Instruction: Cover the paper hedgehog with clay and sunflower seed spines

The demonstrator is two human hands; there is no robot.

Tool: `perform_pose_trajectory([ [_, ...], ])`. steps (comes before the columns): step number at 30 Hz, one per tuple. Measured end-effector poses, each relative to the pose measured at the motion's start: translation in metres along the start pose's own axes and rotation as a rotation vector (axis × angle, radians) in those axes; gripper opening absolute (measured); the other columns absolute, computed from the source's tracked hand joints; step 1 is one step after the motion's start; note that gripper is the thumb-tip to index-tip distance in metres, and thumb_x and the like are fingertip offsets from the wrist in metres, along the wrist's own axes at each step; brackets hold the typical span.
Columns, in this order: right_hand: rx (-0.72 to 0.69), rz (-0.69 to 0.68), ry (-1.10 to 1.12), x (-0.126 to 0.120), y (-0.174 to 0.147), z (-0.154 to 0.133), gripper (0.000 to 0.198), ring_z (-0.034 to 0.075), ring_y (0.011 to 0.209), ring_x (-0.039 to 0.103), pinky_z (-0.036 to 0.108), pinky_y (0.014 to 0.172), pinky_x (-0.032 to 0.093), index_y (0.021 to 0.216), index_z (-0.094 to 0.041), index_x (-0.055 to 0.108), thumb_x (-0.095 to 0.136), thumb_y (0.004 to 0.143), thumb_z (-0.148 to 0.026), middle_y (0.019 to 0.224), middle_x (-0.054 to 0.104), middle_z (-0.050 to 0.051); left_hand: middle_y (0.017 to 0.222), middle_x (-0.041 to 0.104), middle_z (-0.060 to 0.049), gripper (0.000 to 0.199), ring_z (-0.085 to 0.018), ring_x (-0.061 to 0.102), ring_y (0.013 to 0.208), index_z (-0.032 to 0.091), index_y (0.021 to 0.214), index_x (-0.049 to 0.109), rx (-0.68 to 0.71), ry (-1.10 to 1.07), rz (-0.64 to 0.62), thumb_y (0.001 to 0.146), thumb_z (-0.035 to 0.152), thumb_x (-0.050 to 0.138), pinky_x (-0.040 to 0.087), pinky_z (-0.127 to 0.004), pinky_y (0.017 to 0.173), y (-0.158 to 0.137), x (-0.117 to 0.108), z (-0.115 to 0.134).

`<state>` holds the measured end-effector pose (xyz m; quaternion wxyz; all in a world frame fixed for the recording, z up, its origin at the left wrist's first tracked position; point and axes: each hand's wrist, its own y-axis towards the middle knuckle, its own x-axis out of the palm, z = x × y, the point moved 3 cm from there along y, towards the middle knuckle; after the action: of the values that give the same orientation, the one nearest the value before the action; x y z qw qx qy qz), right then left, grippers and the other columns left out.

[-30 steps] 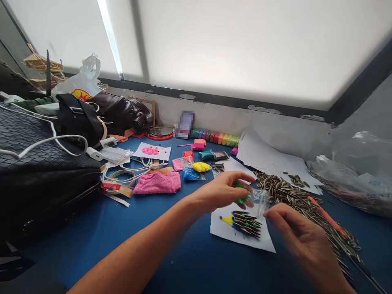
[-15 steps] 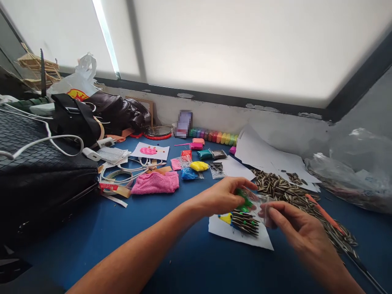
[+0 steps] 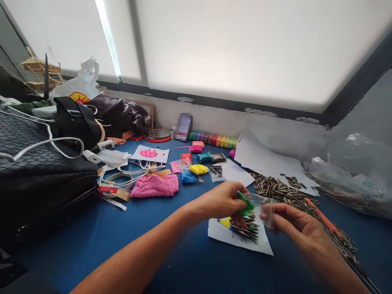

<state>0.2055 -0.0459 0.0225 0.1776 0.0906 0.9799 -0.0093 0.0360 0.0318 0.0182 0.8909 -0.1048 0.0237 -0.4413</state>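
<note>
A clear plastic bag with green clay (image 3: 246, 205) is stretched between my two hands. My left hand (image 3: 226, 200) is closed on the end with the clay, while my right hand (image 3: 297, 226) pinches the clear, flat end. Just below them lies a white sheet (image 3: 226, 236) bearing a hedgehog figure (image 3: 248, 232). The figure has a yellow clay face with blue dots and a back of striped sunflower seeds with small green bits. My left fingers hang over part of it.
A heap of sunflower seeds (image 3: 275, 190) lies to the right, with an orange strip (image 3: 324, 218) across it. Clay packets, such as a yellow one (image 3: 199, 169), sit mid-table near a pink cloth (image 3: 155, 185). A black bag (image 3: 45, 163) fills the left; white papers (image 3: 263, 153) lie behind.
The green clay has come into clearer view, and the clear end of the bag is pulled straighter between my hands. Both hands have shifted slightly; the camera view moved a little.
</note>
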Motion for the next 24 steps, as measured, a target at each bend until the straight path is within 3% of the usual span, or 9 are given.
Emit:
perform_pose_trajectory([
  [4,-0.001,-0.063,-0.038,-0.0008,-0.0007,0.0006,0.035,0.016,0.063,0.059,0.026,0.061,0.054,0.079,-0.024,0.076,0.074,0.070,-0.058,0.071,0.068,0.003,0.061,0.060,0.004,0.013,-0.009,0.061,0.049,0.014,0.088,0.054,0.074,0.020,0.012,0.083,0.002,0.053,0.041,-0.018,0.048,0.0023,-0.0034,-0.0014],
  [8,-0.071,-0.039,-0.064,0.0000,0.0004,-0.0012,0.042,0.015,0.061,0.058,0.024,0.061,0.052,0.062,-0.023,0.068,0.066,0.077,-0.063,0.061,0.062,0.002,0.060,0.059,0.004,0.007,-0.006,0.056,0.045,0.012,0.077,0.058,0.108,-0.031,-0.036,0.082,0.008,0.063,0.041,-0.018,0.048,0.0013,-0.0028,0.0011],
  [12,-0.093,0.074,-0.091,-0.0028,0.0018,-0.0032,0.047,0.015,0.058,0.057,0.023,0.056,0.051,0.060,-0.023,0.064,0.063,0.075,-0.068,0.058,0.059,0.001,0.070,0.066,0.000,0.008,-0.007,0.059,0.046,0.012,0.085,0.058,0.093,-0.146,-0.096,0.083,0.004,0.058,0.046,-0.021,0.053,-0.0005,-0.0003,0.0047],
  [16,-0.113,0.190,-0.091,-0.0061,0.0004,-0.0027,0.039,0.015,0.054,0.057,0.024,0.051,0.052,0.075,-0.025,0.065,0.073,0.069,-0.062,0.061,0.063,0.000,0.076,0.070,-0.003,0.014,-0.011,0.066,0.055,0.013,0.096,0.055,0.098,-0.196,-0.117,0.085,0.004,0.055,0.051,-0.025,0.061,0.0005,0.0009,0.0024],
  [19,-0.180,0.187,-0.087,-0.0047,-0.0020,0.0003,0.031,0.018,0.064,0.065,0.026,0.061,0.056,0.081,-0.026,0.063,0.077,0.070,-0.050,0.069,0.068,0.000,0.078,0.071,-0.005,0.011,-0.012,0.066,0.055,0.013,0.093,0.052,0.087,-0.186,-0.065,0.086,0.005,0.055,0.051,-0.026,0.061,0.0026,-0.0004,-0.0020],
  [24,-0.323,0.206,-0.081,-0.0033,-0.0068,0.0059,0.021,0.022,0.084,0.069,0.030,0.077,0.058,0.074,-0.025,0.063,0.075,0.076,-0.042,0.083,0.070,0.002,0.078,0.072,-0.006,0.013,-0.012,0.065,0.052,0.014,0.083,0.048,0.086,-0.190,-0.035,0.085,0.012,0.061,0.051,-0.026,0.056,0.0053,-0.0015,-0.0050],
])
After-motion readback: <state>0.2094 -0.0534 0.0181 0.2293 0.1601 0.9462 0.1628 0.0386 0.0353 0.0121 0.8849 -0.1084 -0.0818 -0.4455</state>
